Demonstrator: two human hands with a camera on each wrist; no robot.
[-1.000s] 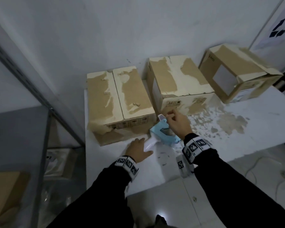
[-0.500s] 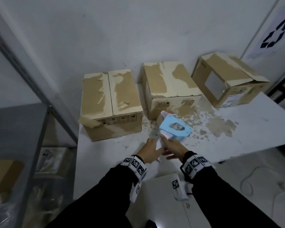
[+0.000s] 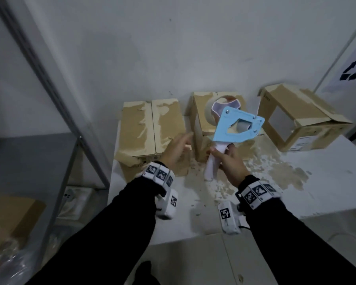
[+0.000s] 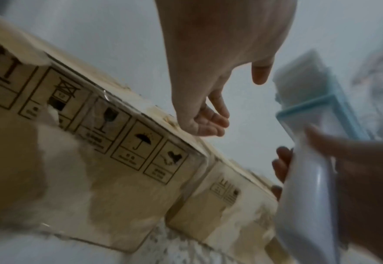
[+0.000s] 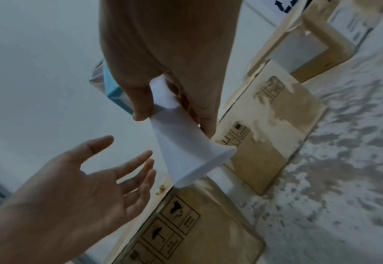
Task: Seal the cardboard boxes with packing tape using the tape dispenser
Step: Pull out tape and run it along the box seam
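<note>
The right hand closes its grip round the white handle of the tape dispenser, thumb on one side and fingers curled behind, high on the handle near the blue frame, so the flared butt hangs free below the palm. The dispenser is held in the air, head tilted up and away, in front of the middle box; the tape roll sits at its far end. The left hand holds nothing, its fingers spread and relaxed, palm turned toward the handle, hovering just beside it and near the front edge of the left box. The likely risk is a loose grasp: held this high and this lightly, the head-heavy tool could pivot or slip when pressed onto cardboard. The box tops are torn and peeling, so fresh tape may bond poorly. The right box lies on its side with a flap hanging open, well apart on the white tabletop. Both forearms reach forward, wrists roughly level.
</note>
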